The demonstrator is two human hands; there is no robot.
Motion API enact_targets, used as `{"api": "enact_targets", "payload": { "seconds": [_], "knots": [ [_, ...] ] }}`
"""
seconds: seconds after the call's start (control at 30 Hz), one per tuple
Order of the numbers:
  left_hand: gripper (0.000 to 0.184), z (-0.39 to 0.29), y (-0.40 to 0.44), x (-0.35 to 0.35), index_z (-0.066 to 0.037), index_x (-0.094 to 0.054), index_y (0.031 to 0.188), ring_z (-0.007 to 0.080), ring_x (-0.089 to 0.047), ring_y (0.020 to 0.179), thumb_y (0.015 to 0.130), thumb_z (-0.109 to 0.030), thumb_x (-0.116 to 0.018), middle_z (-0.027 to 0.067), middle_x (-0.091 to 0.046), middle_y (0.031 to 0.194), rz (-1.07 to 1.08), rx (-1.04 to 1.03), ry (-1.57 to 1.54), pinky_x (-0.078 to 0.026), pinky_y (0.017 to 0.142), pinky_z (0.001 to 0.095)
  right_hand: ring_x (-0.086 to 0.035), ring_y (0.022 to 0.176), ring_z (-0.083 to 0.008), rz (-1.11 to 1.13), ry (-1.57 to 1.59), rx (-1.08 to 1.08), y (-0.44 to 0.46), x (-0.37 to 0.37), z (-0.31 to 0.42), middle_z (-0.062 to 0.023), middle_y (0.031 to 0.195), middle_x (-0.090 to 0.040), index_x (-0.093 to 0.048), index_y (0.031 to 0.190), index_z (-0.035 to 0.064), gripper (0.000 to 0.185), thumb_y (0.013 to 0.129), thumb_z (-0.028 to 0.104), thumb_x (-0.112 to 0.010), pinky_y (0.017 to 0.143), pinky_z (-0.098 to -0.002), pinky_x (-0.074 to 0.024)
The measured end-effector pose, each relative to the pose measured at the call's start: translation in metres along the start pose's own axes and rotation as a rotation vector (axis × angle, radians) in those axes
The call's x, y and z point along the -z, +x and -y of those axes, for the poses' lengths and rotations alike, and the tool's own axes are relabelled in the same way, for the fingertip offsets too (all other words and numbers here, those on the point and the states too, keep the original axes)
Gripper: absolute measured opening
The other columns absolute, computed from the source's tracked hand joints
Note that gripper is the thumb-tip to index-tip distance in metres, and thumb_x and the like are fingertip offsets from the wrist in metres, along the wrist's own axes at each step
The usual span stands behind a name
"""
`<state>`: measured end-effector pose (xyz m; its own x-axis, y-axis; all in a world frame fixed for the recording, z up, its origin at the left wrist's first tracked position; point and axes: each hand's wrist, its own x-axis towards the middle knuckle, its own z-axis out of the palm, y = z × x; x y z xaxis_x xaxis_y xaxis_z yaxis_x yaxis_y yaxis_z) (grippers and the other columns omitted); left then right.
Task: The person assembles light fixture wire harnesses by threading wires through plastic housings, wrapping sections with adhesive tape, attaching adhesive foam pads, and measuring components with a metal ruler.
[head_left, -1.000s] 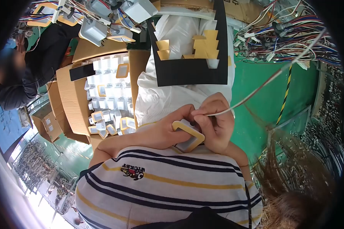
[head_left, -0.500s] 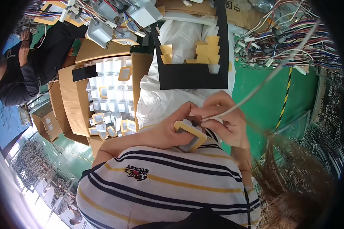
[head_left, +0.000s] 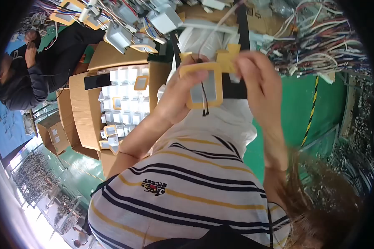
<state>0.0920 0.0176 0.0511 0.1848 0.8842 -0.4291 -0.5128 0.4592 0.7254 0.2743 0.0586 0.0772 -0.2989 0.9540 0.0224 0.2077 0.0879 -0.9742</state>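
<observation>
My left hand (head_left: 173, 96) grips a grey plastic housing (head_left: 211, 88) with a yellow rim, its thumb lying over the rim. A thin cable (head_left: 220, 25) runs into the housing from above, and dark wire ends with small black connectors (head_left: 205, 112) hang across its open face. My right hand (head_left: 259, 81) is at the right edge of the yellow adhesive pieces (head_left: 227, 58), thumb and forefinger pinched on one. Those pieces are stuck along a black board (head_left: 239, 90) lying on my lap, partly hidden by my hands and the housing.
At left stands a cardboard box (head_left: 84, 110) packed with white housings (head_left: 126, 99); a black phone (head_left: 97, 80) lies on it. Wired housings (head_left: 164, 18) pile up at the top. Bundled cables (head_left: 320, 54) hang at upper right. Another person (head_left: 33, 79) sits at far left.
Both hands have moved forward from my chest to over the black board. The housing has turned its open face up, with connectors now showing. My right hand has left the cable for the yellow pieces.
</observation>
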Motion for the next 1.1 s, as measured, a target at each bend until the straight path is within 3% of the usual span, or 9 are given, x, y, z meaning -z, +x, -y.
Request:
{"api": "enact_targets", "payload": {
  "seconds": [0.07,0.2,0.3,0.4,0.53,0.73,0.87,0.97,1.1],
  "knots": [
    [0.042,-0.005,0.012,0.004,-0.009,-0.040,0.121,0.0278,-0.065,0.092,0.087,-0.029,-0.055,0.0076,-0.054,0.106,-0.068,-0.118,-0.015,-0.057,0.076,0.0424,-0.058,0.070,-0.0094,-0.135,0.283,-0.007,-0.018,-0.013,-0.018,-0.0036,0.077,-0.059,-0.053,0.099,-0.0019,0.011,0.095,0.008,-0.055,0.063,-0.0246,-0.0458],
    [0.043,-0.014,0.020,0.001,-0.007,-0.037,0.122,0.0408,-0.065,0.098,0.087,-0.026,-0.054,0.0121,-0.052,0.107,-0.046,-0.121,-0.030,-0.057,0.082,0.0449,-0.064,0.079,-0.0133,-0.114,0.341,-0.172,-0.043,-0.046,-0.021,-0.0098,0.087,-0.065,-0.054,0.101,-0.0023,0.014,0.091,0.004,-0.061,0.073,-0.0256,-0.0511],
    [0.043,-0.021,0.023,0.003,-0.006,-0.037,0.120,0.0394,-0.065,0.097,0.086,-0.025,-0.055,0.0128,-0.051,0.107,-0.028,-0.152,-0.025,-0.057,0.082,0.0444,-0.065,0.082,-0.0154,-0.095,0.593,-0.300,-0.041,-0.055,-0.017,-0.0120,0.092,-0.066,-0.055,0.106,-0.0036,0.017,0.092,0.003,-0.060,0.077,-0.0289,-0.0546],
    [0.033,-0.021,0.021,0.006,-0.004,-0.044,0.115,0.0152,-0.054,0.096,0.086,-0.017,-0.054,0.0072,-0.052,0.104,0.020,-0.206,0.007,-0.049,0.081,0.0302,-0.064,0.078,-0.0152,-0.053,0.696,-0.329,-0.039,-0.064,-0.016,-0.0125,0.089,-0.067,-0.059,0.106,-0.0048,0.019,0.091,0.007,-0.062,0.077,-0.0307,-0.0556],
    [0.031,-0.017,0.010,0.008,-0.001,-0.042,0.115,0.0115,-0.049,0.096,0.087,-0.012,-0.053,0.0071,-0.049,0.107,0.110,-0.393,0.250,-0.045,0.080,0.0258,-0.063,0.073,-0.0144,0.034,0.592,-0.377,-0.045,-0.061,-0.010,-0.0112,0.082,-0.068,-0.064,0.095,-0.0053,0.017,0.093,0.011,-0.060,0.071,-0.0282,-0.0528],
    [0.033,-0.020,-0.013,0.003,-0.003,-0.037,0.117,0.0075,-0.051,0.081,0.086,0.003,-0.044,0.0078,-0.048,0.110,0.205,-0.472,0.370,-0.048,0.054,0.0186,-0.056,0.067,-0.0111,0.073,0.483,-0.369,-0.060,-0.061,-0.009,-0.0057,0.073,-0.062,-0.065,0.091,-0.0052,0.020,0.097,0.011,-0.056,0.064,-0.0247,-0.0458],
    [0.037,-0.017,-0.011,0.007,-0.004,-0.036,0.119,0.0090,-0.051,0.087,0.084,0.005,-0.042,0.0074,-0.047,0.112,0.227,-0.621,0.478,-0.049,0.060,0.0196,-0.055,0.066,-0.0111,0.120,0.488,-0.372,-0.061,-0.059,-0.003,-0.0057,0.073,-0.062,-0.064,0.090,-0.0051,0.020,0.097,0.012,-0.057,0.063,-0.0238,-0.0451],
    [0.025,-0.021,-0.020,-0.001,-0.004,-0.040,0.111,0.0139,-0.047,0.099,0.087,0.000,-0.045,0.0106,-0.050,0.108,0.136,-0.478,0.331,-0.039,0.091,0.0300,-0.055,0.066,-0.0111,0.127,0.458,-0.349,-0.064,-0.059,-0.005,-0.0059,0.073,-0.061,-0.063,0.089,-0.0051,0.020,0.097,0.012,-0.056,0.063,-0.0240,-0.0450],
    [0.026,-0.015,-0.011,0.008,-0.003,-0.042,0.114,0.0123,-0.046,0.099,0.088,-0.004,-0.046,0.0065,-0.049,0.108,0.100,-0.499,0.330,-0.038,0.090,0.0272,-0.055,0.067,-0.0108,0.133,0.390,-0.323,-0.064,-0.058,0.002,-0.0061,0.073,-0.061,-0.062,0.089,-0.0056,0.020,0.097,0.011,-0.055,0.063,-0.0237,-0.0447]
  ]
}}
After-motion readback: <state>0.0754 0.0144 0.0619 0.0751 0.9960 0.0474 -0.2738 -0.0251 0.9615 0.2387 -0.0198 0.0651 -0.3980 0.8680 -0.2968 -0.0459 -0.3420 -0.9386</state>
